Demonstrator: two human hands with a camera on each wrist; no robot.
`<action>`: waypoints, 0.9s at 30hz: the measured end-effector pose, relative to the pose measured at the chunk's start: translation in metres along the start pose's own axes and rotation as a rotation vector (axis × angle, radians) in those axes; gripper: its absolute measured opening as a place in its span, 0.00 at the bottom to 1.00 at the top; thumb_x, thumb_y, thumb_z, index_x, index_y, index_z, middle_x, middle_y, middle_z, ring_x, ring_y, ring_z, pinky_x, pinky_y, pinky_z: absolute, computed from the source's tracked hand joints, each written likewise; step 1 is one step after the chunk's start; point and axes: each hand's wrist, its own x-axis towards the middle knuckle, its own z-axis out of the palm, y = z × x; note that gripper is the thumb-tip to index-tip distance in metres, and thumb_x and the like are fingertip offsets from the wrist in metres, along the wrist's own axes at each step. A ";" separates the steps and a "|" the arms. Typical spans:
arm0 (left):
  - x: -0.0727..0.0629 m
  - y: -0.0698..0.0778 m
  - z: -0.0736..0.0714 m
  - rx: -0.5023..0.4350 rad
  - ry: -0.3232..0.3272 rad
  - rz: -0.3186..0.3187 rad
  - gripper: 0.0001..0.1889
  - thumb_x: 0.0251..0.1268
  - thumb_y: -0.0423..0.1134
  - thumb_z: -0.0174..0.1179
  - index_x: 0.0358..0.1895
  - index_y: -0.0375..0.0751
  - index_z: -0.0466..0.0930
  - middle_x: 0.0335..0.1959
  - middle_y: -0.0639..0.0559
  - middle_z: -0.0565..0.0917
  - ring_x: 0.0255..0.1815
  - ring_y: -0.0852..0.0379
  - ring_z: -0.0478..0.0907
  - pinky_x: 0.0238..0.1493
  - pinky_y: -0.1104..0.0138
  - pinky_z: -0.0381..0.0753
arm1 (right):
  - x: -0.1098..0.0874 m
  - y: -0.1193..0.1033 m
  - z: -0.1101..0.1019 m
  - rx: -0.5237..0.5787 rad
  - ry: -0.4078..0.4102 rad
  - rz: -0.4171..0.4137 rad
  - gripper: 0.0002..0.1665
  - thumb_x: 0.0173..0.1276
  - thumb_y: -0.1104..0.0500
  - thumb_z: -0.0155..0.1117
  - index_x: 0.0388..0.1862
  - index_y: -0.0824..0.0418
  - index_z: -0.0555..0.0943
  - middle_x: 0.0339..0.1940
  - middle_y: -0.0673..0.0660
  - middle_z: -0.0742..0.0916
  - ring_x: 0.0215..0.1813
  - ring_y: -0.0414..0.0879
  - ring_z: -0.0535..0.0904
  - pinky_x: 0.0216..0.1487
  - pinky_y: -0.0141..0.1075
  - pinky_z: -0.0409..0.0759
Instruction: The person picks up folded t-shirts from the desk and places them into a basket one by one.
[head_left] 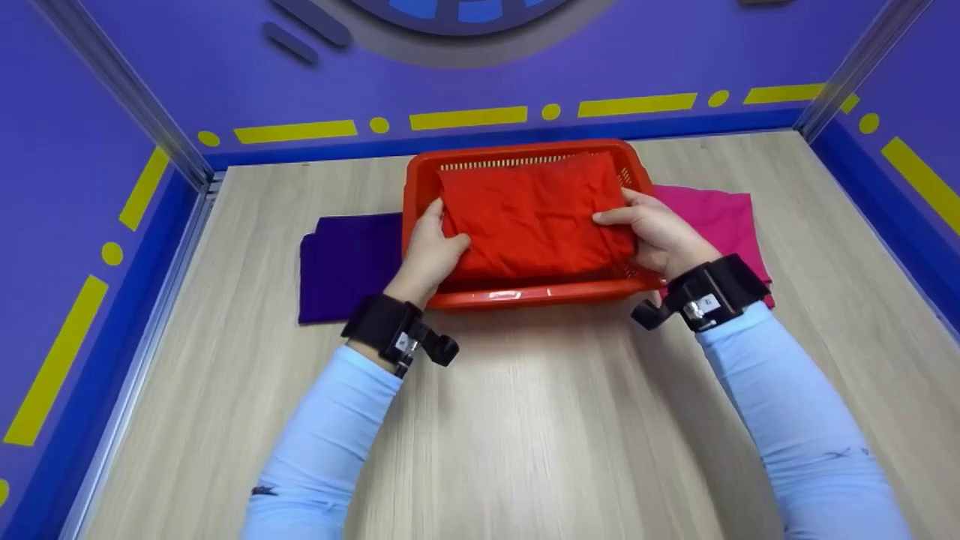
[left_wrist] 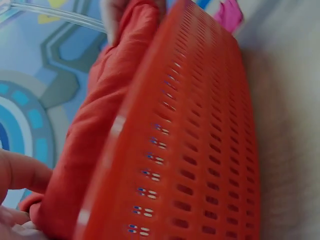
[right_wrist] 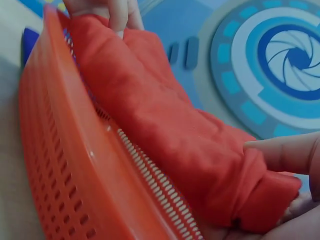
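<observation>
A folded red cloth point(head_left: 532, 217) is held at the mouth of a red plastic basket point(head_left: 525, 295) with slotted walls. My left hand point(head_left: 433, 251) grips the cloth's left edge, thumb on top. At its right edge my right hand point(head_left: 660, 231) pinches the cloth between thumb and fingers. The right wrist view shows the cloth point(right_wrist: 165, 115) as a thick folded bundle above the basket rim point(right_wrist: 100, 150). In the left wrist view, the basket's outer wall point(left_wrist: 200, 140) fills the middle. The fingers under the cloth are partly hidden.
A folded dark purple cloth point(head_left: 349, 266) lies left of the basket, partly behind it. To the right lies a pink cloth point(head_left: 716, 221), partly covered by my right hand and wrist strap. Blue-purple panels point(head_left: 480, 90) border the wooden table point(head_left: 525, 420) at the back and sides.
</observation>
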 end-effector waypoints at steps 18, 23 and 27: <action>0.017 -0.012 0.027 0.424 -0.037 -0.064 0.42 0.63 0.18 0.49 0.82 0.39 0.46 0.71 0.35 0.70 0.65 0.43 0.73 0.61 0.61 0.71 | 0.026 0.016 -0.005 -0.178 0.047 0.032 0.44 0.68 0.80 0.46 0.82 0.60 0.54 0.62 0.56 0.74 0.56 0.46 0.73 0.56 0.35 0.76; 0.020 -0.015 0.028 0.458 -0.074 -0.036 0.42 0.63 0.18 0.48 0.81 0.38 0.48 0.70 0.36 0.73 0.65 0.45 0.74 0.53 0.63 0.73 | 0.027 0.018 -0.007 -0.260 0.046 0.025 0.43 0.70 0.79 0.44 0.82 0.58 0.54 0.69 0.59 0.71 0.63 0.48 0.68 0.65 0.38 0.68; 0.020 -0.016 0.027 0.464 -0.079 -0.038 0.42 0.63 0.17 0.48 0.81 0.38 0.47 0.69 0.37 0.74 0.62 0.47 0.75 0.50 0.65 0.73 | 0.029 0.020 -0.006 -0.334 0.046 0.022 0.47 0.69 0.79 0.44 0.84 0.58 0.49 0.80 0.61 0.61 0.74 0.50 0.59 0.73 0.38 0.59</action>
